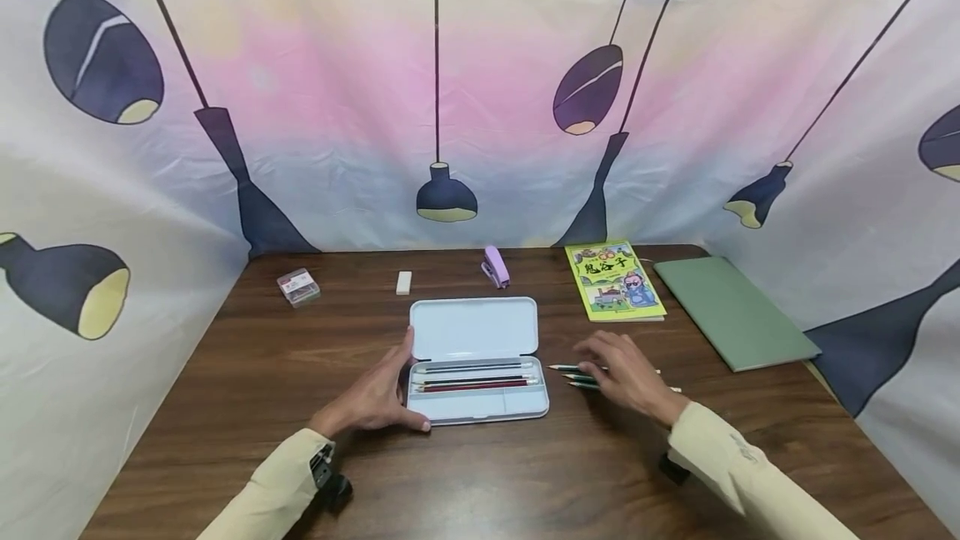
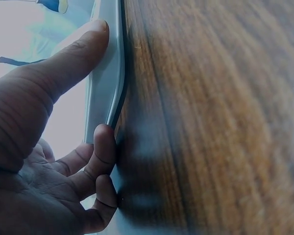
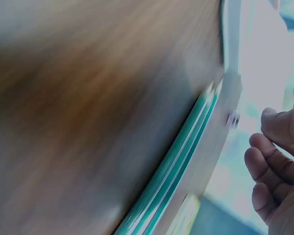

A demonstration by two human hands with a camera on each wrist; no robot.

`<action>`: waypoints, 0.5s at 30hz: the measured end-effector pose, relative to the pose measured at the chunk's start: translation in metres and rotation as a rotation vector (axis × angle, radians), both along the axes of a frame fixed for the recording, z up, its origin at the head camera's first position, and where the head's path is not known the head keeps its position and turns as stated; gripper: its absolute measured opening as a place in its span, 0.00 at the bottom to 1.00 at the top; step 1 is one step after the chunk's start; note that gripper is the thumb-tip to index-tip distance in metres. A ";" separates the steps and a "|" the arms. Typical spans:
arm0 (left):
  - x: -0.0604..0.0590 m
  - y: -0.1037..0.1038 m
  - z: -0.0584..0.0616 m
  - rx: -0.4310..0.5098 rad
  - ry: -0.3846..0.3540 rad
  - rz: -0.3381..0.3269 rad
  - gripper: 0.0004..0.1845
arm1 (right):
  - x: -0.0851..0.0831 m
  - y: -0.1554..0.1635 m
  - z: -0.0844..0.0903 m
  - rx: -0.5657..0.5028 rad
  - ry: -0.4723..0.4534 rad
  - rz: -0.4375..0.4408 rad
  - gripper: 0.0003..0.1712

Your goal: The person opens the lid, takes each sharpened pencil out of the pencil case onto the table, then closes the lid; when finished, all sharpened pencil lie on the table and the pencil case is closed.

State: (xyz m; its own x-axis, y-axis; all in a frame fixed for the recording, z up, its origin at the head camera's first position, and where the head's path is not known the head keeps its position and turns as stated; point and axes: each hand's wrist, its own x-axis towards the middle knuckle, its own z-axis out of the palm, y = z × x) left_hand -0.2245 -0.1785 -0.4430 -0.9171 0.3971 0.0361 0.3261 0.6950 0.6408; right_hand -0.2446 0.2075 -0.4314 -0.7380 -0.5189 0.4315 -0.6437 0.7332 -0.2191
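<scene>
An open light-blue pencil case (image 1: pixel 474 330) lies on the table with several pencils (image 1: pixel 480 385) in its tray, one of them dark red. My left hand (image 1: pixel 378 390) grips the case's left end, thumb at the front corner and fingers along the side. The left wrist view shows the thumb (image 2: pixel 76 61) against the case's edge (image 2: pixel 105 68). To the right of the case lie several green pencils (image 3: pixel 174 161), their points toward it. Above them is my right hand (image 1: pixel 626 373), fingers loosely bent and nothing seen between them; it hides part of the pencils in the head view.
Behind the case are a white eraser (image 1: pixel 403 282) and a purple stapler (image 1: pixel 495 267). A small clear box (image 1: pixel 298 287) stands at the back left. At the back right lie a yellow book (image 1: pixel 617 282) and a green folder (image 1: pixel 735 315). A printed cloth surrounds the table.
</scene>
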 end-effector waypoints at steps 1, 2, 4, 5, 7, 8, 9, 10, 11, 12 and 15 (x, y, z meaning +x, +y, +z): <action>0.000 0.000 0.000 -0.001 -0.001 0.002 0.74 | -0.002 -0.010 0.001 -0.001 -0.020 0.016 0.13; 0.001 0.000 -0.001 -0.001 -0.004 0.003 0.74 | -0.004 -0.019 0.002 -0.005 -0.042 0.037 0.13; 0.001 0.000 0.000 -0.003 -0.011 0.007 0.73 | -0.006 -0.035 0.005 -0.009 -0.082 0.068 0.12; 0.001 0.000 0.000 -0.004 -0.011 0.008 0.73 | -0.007 -0.042 0.005 -0.006 -0.096 0.084 0.12; 0.001 0.001 0.000 -0.005 -0.011 0.007 0.73 | -0.008 -0.053 0.005 0.013 -0.125 0.108 0.12; 0.001 0.001 0.001 -0.004 -0.010 0.007 0.73 | -0.008 -0.058 0.005 0.029 -0.132 0.120 0.13; 0.001 0.001 0.001 -0.004 -0.009 0.007 0.73 | -0.008 -0.062 0.004 0.053 -0.138 0.126 0.13; 0.001 0.002 0.001 -0.007 -0.008 0.005 0.73 | -0.008 -0.065 0.003 0.079 -0.140 0.132 0.13; 0.002 0.001 0.001 -0.008 -0.007 0.005 0.73 | -0.007 -0.068 0.002 0.101 -0.140 0.138 0.13; 0.002 0.001 0.002 -0.006 -0.006 0.006 0.74 | -0.007 -0.070 0.000 0.129 -0.139 0.140 0.14; 0.003 0.000 0.001 -0.006 -0.010 0.011 0.74 | -0.006 -0.074 -0.003 0.196 -0.128 0.150 0.15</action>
